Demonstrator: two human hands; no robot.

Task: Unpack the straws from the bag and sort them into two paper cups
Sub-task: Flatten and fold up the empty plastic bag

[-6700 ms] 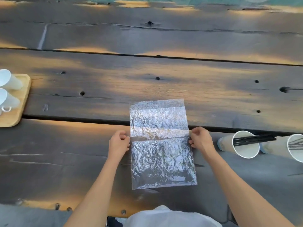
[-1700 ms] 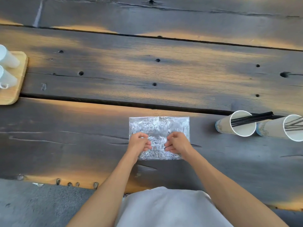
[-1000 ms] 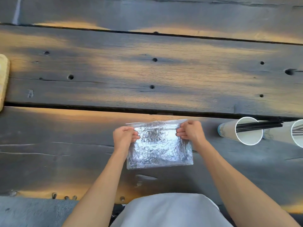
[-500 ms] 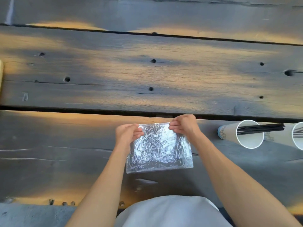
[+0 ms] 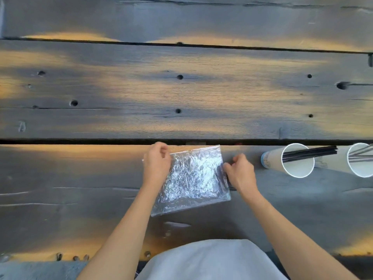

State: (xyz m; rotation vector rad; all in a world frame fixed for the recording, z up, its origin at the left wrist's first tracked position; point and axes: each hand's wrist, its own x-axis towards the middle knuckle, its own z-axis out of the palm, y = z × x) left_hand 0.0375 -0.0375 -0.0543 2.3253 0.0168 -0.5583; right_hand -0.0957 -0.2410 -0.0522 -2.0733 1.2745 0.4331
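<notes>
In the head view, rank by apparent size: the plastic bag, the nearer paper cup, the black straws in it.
1. Plastic bag, folded, clearly largest.
2. Nearer paper cup.
3. Black straws, a thin bundle, smallest in area though about as long as the cup looks.
All lie at similar distance, so the order seems reliable.

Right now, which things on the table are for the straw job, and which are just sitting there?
For the job: the plastic bag, the black straws, the near paper cup, the far paper cup, and both hands.
Just there: only the wooden table itself; nothing else shows.
</notes>
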